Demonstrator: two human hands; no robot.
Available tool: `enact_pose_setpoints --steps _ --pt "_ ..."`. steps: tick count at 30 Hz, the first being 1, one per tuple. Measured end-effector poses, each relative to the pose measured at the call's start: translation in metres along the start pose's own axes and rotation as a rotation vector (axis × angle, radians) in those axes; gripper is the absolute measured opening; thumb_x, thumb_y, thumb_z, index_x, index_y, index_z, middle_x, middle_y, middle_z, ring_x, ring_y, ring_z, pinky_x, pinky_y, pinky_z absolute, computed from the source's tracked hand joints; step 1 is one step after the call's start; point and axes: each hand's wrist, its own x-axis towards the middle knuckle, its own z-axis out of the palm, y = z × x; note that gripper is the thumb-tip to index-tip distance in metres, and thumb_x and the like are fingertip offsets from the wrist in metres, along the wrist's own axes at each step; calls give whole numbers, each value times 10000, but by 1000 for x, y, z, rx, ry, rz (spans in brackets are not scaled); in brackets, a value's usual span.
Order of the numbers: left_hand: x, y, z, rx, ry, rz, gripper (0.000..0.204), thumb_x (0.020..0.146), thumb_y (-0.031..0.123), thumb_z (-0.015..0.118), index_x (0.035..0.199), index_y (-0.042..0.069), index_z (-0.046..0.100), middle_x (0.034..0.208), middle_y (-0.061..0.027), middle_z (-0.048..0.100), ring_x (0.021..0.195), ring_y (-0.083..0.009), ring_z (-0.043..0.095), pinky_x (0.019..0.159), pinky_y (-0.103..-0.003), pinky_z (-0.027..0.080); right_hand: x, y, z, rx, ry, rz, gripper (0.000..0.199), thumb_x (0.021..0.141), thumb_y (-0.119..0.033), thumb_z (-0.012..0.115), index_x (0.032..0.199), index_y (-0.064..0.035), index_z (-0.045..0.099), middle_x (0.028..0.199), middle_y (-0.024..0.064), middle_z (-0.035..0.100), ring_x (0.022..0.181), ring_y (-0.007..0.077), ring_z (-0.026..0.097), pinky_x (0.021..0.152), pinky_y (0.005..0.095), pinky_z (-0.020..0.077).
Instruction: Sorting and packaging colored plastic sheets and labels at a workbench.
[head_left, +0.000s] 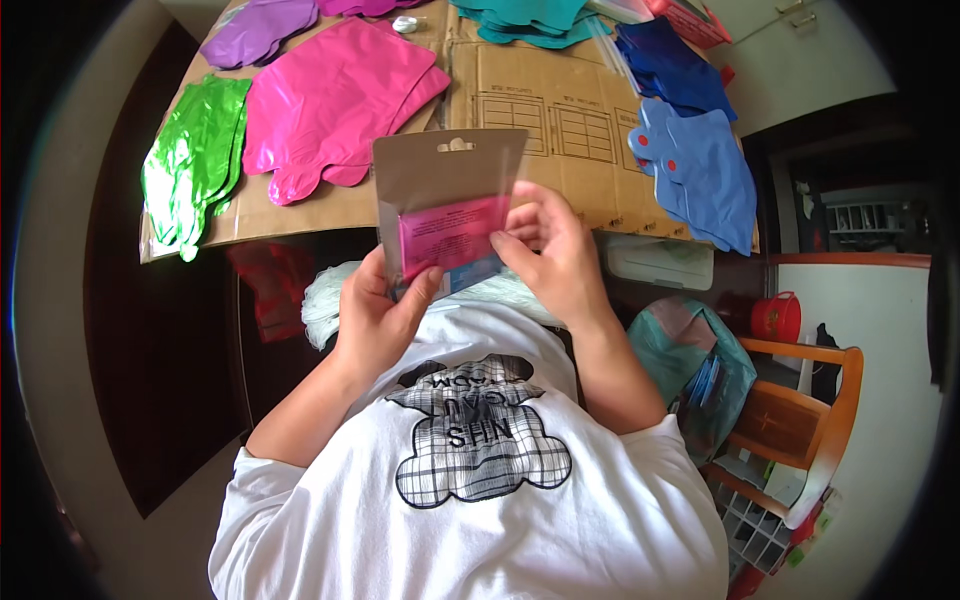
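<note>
Just above my lap I hold up a flat package [440,175] with a hang hole in its grey-brown top. A pink printed panel [450,235] fills its lower part, with a bit of blue below. My left hand [385,305] grips the lower left edge, thumb in front and fingers behind. At the right edge is my right hand [548,250], its thumb against the pink front and its other fingers curled by the edge, partly hidden. Beyond the package, flat pink foil balloons [330,95] lie on the cardboard-covered table [560,180].
Around the cardboard lie stacks of foil balloons: green [195,150], purple [255,30], teal [530,20], dark blue [670,65] and light blue [705,170]. White stringy material [325,305] is at my lap. At right stand a wooden chair [790,420], a teal bag [690,350] and a red bucket [775,318].
</note>
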Motion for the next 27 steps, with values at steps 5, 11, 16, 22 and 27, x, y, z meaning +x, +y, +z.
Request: enact_pose_setpoints --steps 5,11,16,22,27 --pt "-2 10 8 388 -20 288 219 835 20 686 1041 14 611 835 -125 650 719 -227 633 644 -327 493 2 5 10 -138 15 -5 423 748 9 656 1148 19 519 739 61 615 673 141 618 608 290 497" --pt "-5 8 14 450 -5 409 158 808 -11 673 933 13 580 803 -142 588 697 -344 598 605 -381 473 2 17 11 -74 -35 -63 534 751 90 561 1255 0 409 871 78 613 774 117 599 675 274 481" --pt "-7 11 11 336 -46 241 182 844 24 678 1023 16 645 833 -125 658 728 -247 644 658 -313 498 1 17 2 181 -211 50 589 772 160 473 1321 -19 357 1029 91 630 902 102 602 764 240 470" --pt "-9 8 14 272 0 177 170 870 35 672 1037 20 648 841 -95 679 747 -144 642 681 -276 501 -6 3 10 -36 -79 20 629 791 158 468 1377 -7 309 1031 101 628 873 100 598 793 232 471" --pt "-8 7 7 -8 101 56 156 914 72 657 1041 -13 622 883 -36 688 792 -80 601 722 -242 487 -6 17 -8 104 -33 11 644 814 79 554 1411 -6 326 971 116 629 795 122 610 724 242 492"
